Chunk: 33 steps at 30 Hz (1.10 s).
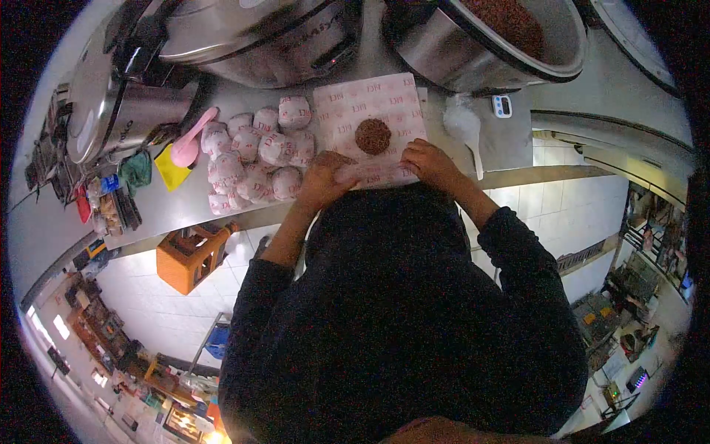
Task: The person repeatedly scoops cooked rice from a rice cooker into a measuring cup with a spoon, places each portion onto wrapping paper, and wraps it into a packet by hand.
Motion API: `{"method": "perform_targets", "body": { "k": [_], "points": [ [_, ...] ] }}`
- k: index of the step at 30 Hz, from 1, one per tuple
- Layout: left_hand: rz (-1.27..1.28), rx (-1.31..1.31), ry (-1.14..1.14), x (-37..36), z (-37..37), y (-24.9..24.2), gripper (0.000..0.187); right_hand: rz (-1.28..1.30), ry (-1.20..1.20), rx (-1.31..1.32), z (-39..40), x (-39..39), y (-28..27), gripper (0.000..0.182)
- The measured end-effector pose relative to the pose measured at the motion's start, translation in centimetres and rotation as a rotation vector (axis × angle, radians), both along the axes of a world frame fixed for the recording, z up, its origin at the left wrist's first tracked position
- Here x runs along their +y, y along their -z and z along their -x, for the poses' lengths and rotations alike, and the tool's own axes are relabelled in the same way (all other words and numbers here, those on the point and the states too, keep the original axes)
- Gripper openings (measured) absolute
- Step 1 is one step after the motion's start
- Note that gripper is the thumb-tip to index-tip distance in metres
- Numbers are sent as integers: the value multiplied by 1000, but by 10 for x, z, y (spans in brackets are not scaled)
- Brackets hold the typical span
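Seen from the head: both hands, left (323,180) and right (427,160), pinching the near edge of the printed wrapper (370,111) at the desk's (170,207) front edge, brown rice patty (373,136) centred on it, best folded evenly over, snugly.

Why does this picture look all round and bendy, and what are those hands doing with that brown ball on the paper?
The camera sits on a person's head and looks down, and its wide lens bends everything into a circle. The dark shape in the middle is the person's body. Their left hand and right hand both press on the near edge of a printed paper sheet on a metal counter. A brown ball of food sits in the middle of the sheet. Left of it lies a pile of wrapped bundles in the same paper, and a pink scoop. Behind stand big metal pots, one holding brown food.
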<state>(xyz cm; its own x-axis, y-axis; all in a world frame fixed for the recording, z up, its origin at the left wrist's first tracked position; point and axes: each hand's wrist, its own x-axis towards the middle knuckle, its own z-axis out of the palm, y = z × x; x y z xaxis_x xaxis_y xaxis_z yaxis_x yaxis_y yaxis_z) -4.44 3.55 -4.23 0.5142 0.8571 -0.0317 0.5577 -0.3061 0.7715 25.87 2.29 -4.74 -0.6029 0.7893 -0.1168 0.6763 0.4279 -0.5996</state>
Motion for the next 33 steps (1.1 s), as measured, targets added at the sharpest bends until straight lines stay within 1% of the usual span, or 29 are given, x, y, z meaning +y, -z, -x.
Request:
{"method": "perform_targets", "body": {
  "k": [1,2,4,5,7,10,14,17,19,20,21,22,24,27,29,31,33],
  "points": [
    [-46,0,-6,-1,-5,-10,19,25,19,10,0,1,-1,16],
    [-92,-1,-12,-1,-7,-15,19,-5,5,32,0,3,3,16],
    [-49,82,38,-2,-7,0,16,-62,-24,76,-1,7,13,17],
    [-28,124,62,-3,-7,8,15,-20,-29,63,-3,8,17,17],
    [-38,68,59,-2,-5,9,14,62,-40,37,-3,13,12,17],
    [-52,36,14,-3,-1,12,10,37,-90,54,-11,22,4,18],
    [-45,-62,9,3,3,16,12,33,57,28,-20,27,1,17],
    [-41,59,-8,20,-4,13,14,25,130,16,-15,32,3,17],
    [56,29,-79,37,-6,14,17,23,195,29,-13,38,15,18],
    [106,14,-116,45,-7,14,18,98,261,33,-12,41,21,19],
    [203,-134,-194,51,-8,18,21,173,325,38,-11,45,26,20],
    [222,-116,-227,57,-8,21,20,248,390,44,-10,47,30,22],
    [259,-77,-291,68,-7,28,19,211,428,15,-8,51,40,24],
    [-182,-9,-150,77,-13,53,17,96,477,3,-2,45,61,26],
    [-373,160,-49,81,-12,74,18,-17,498,-12,0,45,65,26],
    [-343,275,3,82,-16,65,20,-144,506,-40,8,41,61,28],
    [-96,334,-1,77,-22,49,24,-71,513,-118,13,42,52,32]
  ]
}}
